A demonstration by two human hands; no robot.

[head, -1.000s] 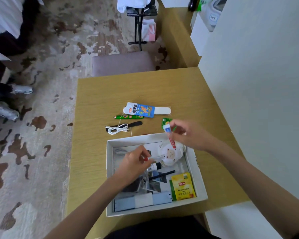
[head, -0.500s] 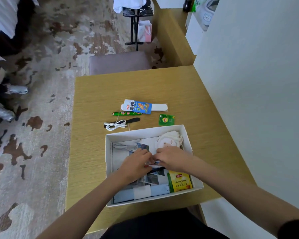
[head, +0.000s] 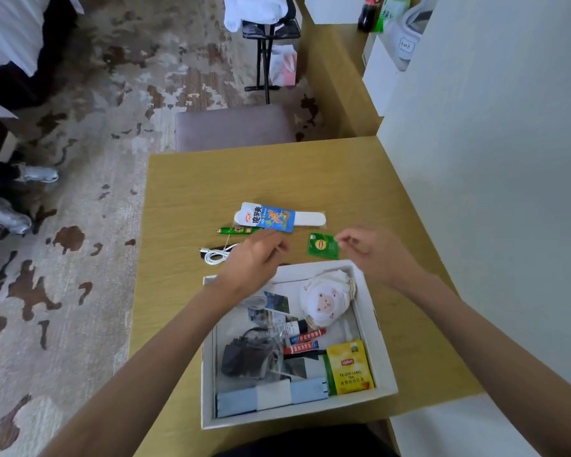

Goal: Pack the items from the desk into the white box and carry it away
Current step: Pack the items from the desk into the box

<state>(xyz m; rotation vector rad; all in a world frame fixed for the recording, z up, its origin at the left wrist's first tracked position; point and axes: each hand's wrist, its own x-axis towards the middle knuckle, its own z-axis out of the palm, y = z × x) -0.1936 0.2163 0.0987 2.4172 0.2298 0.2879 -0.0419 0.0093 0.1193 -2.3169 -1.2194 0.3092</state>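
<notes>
The white box [head: 208, 357] sits at the desk's near edge. It holds a yellow tea bag [head: 350, 367], a sheep-face cloth [head: 327, 301], two red tubes [head: 305, 341], a bagged black charger [head: 248, 357] and a pale blue pack [head: 271, 395]. Beyond the box lie a green tea sachet [head: 322, 246], a blue snack pouch [head: 267, 217], a green stick [head: 236, 230] and a white cable [head: 216, 255]. My right hand [head: 376, 255] pinches the sachet's upper right corner. My left hand [head: 254, 262] hovers past the box's far rim with its fingers loosely bent, covering a black stick.
A white wall [head: 491, 192] runs along the desk's right side. A grey stool [head: 234, 127] stands at the desk's far edge. Someone's legs and grey shoes [head: 10, 219] are on the patterned carpet at the left. A black folding stand [head: 267, 44] is further back.
Both hands have left the inside of the box and moved forward over the desk. The two red tubes now lie in the box. My right hand has reached the green sachet.
</notes>
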